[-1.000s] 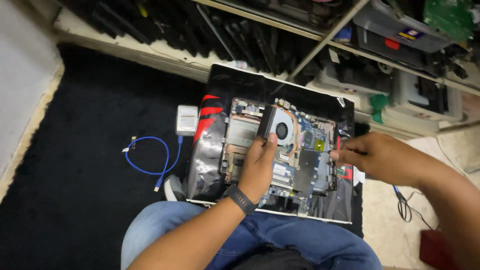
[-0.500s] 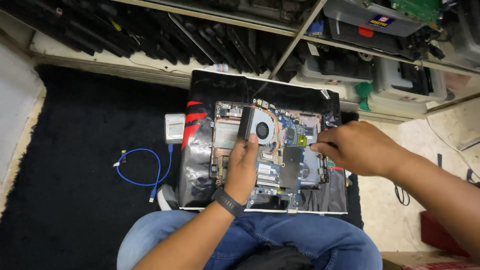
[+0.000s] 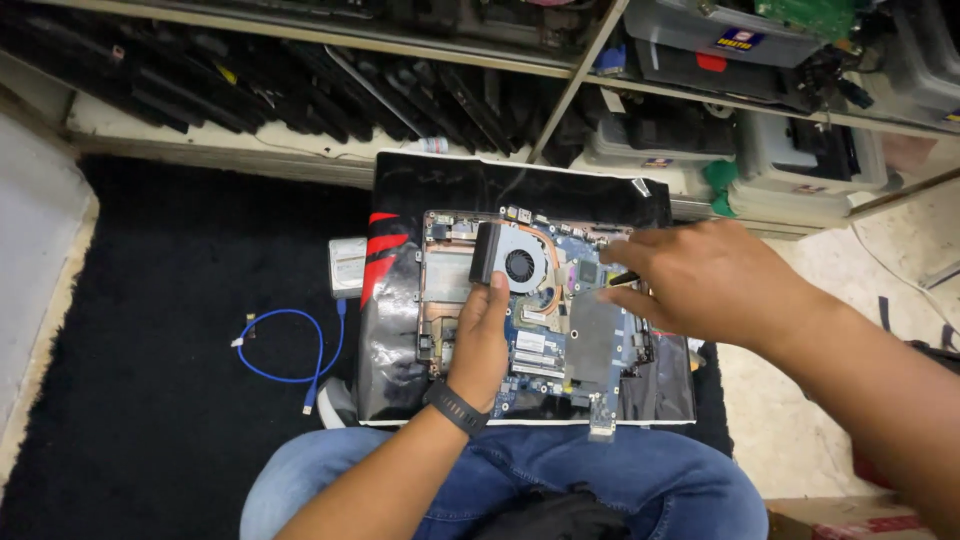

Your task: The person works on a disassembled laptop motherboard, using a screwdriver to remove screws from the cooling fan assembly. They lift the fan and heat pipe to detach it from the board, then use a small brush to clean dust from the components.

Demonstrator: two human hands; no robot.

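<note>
I see a bare laptop motherboard (image 3: 545, 310) lying on a glossy black sheet (image 3: 520, 190) across my lap, its round cooling fan (image 3: 520, 265) at the far side. My left hand (image 3: 480, 335) lies flat on the board's left part, fingers together, the tips touching the board just near of the fan. My right hand (image 3: 705, 280) hovers over the board's right edge, fingers pinched on a thin dark tool (image 3: 622, 278). A blue cable (image 3: 290, 350) lies on the black mat (image 3: 150, 330) to the left.
</note>
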